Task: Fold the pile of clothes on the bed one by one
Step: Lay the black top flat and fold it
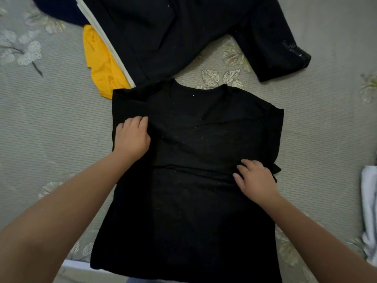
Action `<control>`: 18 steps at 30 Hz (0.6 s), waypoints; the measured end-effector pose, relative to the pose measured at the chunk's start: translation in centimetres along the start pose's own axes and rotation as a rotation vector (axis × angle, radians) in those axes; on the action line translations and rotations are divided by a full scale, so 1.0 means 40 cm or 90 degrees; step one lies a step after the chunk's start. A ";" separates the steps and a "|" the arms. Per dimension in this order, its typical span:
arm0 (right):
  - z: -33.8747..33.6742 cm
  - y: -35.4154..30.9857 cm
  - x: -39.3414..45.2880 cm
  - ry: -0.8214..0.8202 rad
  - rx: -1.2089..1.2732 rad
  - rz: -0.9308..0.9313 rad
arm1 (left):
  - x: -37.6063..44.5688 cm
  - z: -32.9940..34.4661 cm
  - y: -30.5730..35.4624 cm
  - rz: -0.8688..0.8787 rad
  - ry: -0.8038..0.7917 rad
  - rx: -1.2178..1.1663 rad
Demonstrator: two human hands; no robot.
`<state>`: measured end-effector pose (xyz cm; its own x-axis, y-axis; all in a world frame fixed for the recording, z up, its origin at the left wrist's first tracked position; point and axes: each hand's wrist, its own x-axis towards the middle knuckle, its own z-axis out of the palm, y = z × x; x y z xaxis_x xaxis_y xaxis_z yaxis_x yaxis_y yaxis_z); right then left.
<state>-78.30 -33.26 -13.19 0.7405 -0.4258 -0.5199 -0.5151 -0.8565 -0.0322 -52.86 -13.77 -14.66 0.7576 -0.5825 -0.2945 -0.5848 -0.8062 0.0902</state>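
Note:
A black T-shirt [191,201] lies flat on the bed, neck away from me, hem hanging over the near edge. Both sleeves are turned in over the body. My left hand [131,135] rests palm down on the folded-in left side near the shoulder, fingers slightly bent. My right hand [256,179] presses on the folded-in right sleeve at mid-body, fingers spread on the cloth. Beyond the shirt lies the pile: a large black garment [183,33], a yellow garment [100,60] and a dark blue one [59,9] under it.
The bed sheet [51,123] is grey-green with a leaf print. A white cloth [369,211] lies at the right edge. A pale strip [108,41] runs along the black garment in the pile. The bed's near edge is at the bottom left.

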 end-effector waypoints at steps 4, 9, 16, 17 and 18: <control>-0.043 0.008 0.043 0.145 0.160 0.014 | -0.052 0.011 -0.001 -0.203 -0.044 -0.131; -0.093 -0.011 0.176 0.108 0.107 0.012 | -0.020 -0.005 -0.006 -0.122 -0.092 -0.117; -0.144 -0.026 0.307 0.042 -0.039 0.103 | 0.009 -0.012 -0.028 -0.127 -0.083 -0.125; -0.151 -0.017 0.313 0.063 -0.046 0.119 | 0.006 -0.009 -0.038 -0.131 -0.084 -0.122; -0.157 -0.008 0.317 0.088 -0.042 0.133 | 0.004 -0.007 -0.046 -0.137 -0.079 -0.128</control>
<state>-66.04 -40.22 -14.40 0.6750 -0.6275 -0.3881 -0.6373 -0.7609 0.1220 -51.59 -12.40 -14.60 0.8094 -0.3894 -0.4397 -0.3365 -0.9210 0.1961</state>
